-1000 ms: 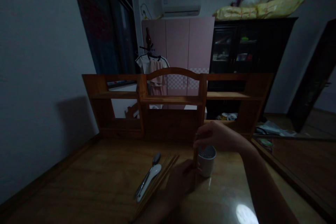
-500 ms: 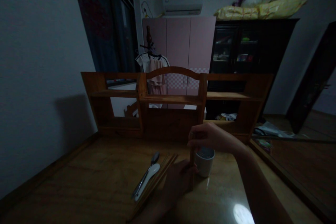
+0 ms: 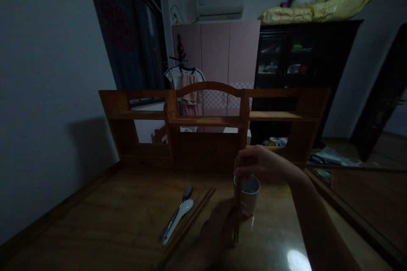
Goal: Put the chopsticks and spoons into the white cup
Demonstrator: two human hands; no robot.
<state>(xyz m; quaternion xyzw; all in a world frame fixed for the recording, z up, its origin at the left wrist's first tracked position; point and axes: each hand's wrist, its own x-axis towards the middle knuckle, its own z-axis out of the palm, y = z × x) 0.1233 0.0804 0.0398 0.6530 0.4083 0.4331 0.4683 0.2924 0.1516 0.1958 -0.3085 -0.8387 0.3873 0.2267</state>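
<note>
My right hand [image 3: 260, 164] is closed round the top of a bundle of wooden chopsticks [image 3: 237, 211], held upright in front of a white cup [image 3: 249, 194] on the wooden desk [image 3: 121, 216]. My left hand [image 3: 218, 230] is dark and blurred; it sits low at the bottom of the chopsticks, and its fingers cannot be made out. To the left, more chopsticks [image 3: 190, 220] lie flat on the desk beside a metal spoon [image 3: 178, 211] and a white spoon [image 3: 174, 222].
A wooden shelf unit [image 3: 206, 123] stands along the desk's far edge. Behind it are a pink wardrobe [image 3: 216, 63], a dark glass cabinet [image 3: 292, 63] with bundles on top, and hanging clothes [image 3: 187, 89]. A wall runs along the left.
The upright chopsticks have tilted slightly and shifted right toward the cup. My left hand has slid lower along them and is now blurred.
</note>
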